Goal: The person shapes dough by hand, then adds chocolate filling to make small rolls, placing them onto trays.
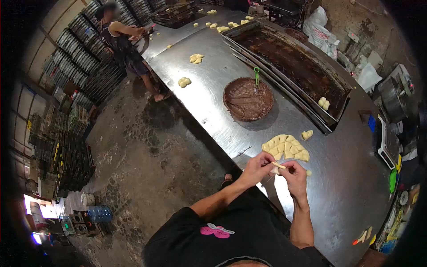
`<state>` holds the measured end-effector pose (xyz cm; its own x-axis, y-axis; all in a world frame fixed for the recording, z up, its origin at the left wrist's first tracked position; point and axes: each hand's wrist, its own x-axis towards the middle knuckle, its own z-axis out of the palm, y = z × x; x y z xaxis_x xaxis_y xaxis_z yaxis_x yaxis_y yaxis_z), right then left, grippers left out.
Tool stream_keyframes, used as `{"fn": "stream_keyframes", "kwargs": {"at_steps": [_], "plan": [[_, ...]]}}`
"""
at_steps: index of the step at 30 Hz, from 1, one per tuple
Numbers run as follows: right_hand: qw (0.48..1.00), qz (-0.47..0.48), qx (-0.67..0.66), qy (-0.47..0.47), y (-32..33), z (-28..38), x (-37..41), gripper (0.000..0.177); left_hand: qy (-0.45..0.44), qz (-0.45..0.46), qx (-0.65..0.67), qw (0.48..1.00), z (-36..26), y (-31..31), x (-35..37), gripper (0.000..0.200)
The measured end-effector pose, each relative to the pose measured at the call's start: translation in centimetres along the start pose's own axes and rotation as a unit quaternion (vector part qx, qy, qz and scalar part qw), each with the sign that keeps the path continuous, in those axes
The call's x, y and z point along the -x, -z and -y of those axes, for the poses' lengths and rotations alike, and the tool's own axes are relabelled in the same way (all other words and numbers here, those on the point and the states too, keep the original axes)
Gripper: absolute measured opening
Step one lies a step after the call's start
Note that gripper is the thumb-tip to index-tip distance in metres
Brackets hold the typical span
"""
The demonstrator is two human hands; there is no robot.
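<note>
My left hand (259, 169) and my right hand (294, 177) meet above the near edge of the metal table. Pinched between the fingertips of both is a small pale piece of dough (279, 165). Just beyond them lies a flat slab of dough (287, 146) cut into several pieces. A separate dough lump (307, 135) rests beside the slab, and a smaller one (308, 173) sits by my right hand. Farther up the table stands a round bowl (231, 109) of brown paste (244, 95), with a green-handled tool (256, 76) upright in it.
Long dark baking trays (289, 58) are stacked at the right, the top one holding a cluster of dough balls (324, 103). More dough (184, 82) lies along the table (209, 89). Another person (122, 42) stands at its far left side. A white scale (388, 142) is at the right edge.
</note>
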<state>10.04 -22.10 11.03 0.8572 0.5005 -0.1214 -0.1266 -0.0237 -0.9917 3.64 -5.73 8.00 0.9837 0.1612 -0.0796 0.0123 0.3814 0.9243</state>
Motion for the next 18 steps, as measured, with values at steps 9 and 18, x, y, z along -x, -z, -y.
{"fn": "stream_keyframes", "kwargs": {"at_steps": [9, 18], "plan": [[0.902, -0.036, -0.414, -0.114, -5.6, 0.0, -2.2, 0.039, -0.072, 0.005, -0.157, 0.985, -1.4, 2.0, 0.4, 0.033], [0.963, -0.056, -0.239, -0.111, -8.7, -3.6, -10.5, 0.067, -0.076, -0.056, -0.381, 0.92, -1.4, 7.0, -0.5, 0.04]]}}
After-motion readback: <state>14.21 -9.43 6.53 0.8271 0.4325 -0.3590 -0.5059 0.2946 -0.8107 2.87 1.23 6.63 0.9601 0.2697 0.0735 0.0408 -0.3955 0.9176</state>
